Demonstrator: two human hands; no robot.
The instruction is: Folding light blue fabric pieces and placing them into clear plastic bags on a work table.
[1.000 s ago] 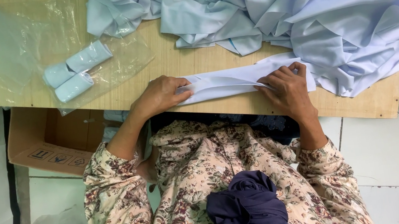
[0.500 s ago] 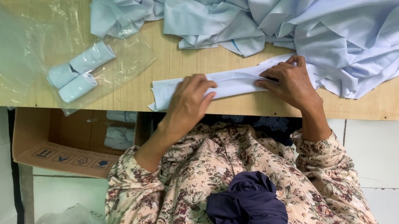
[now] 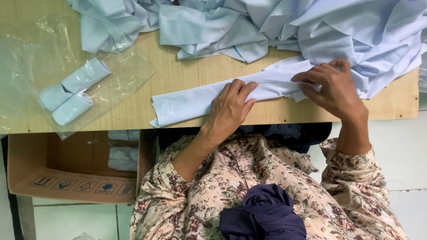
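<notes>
**Both hands press a folded strip of pale cloth at the worktop's near edge**

The heap of pale blue fabric (image 3: 320, 0) fills the space beyond and to the right of the hands, running out of frame at the top and right. The wooden worktop (image 3: 184, 76) shows bare between. The folded cloth strip (image 3: 188, 104) lies along the near edge; its right end disappears under the heap. The left hand (image 3: 231, 108) lies flat on the strip, fingers spread, gripping nothing. The right hand (image 3: 334, 89) pinches a fold of it, fingertips partly hidden. Far left of the left hand, rolled cloth bundles (image 3: 72, 91) sit on clear plastic.
</notes>
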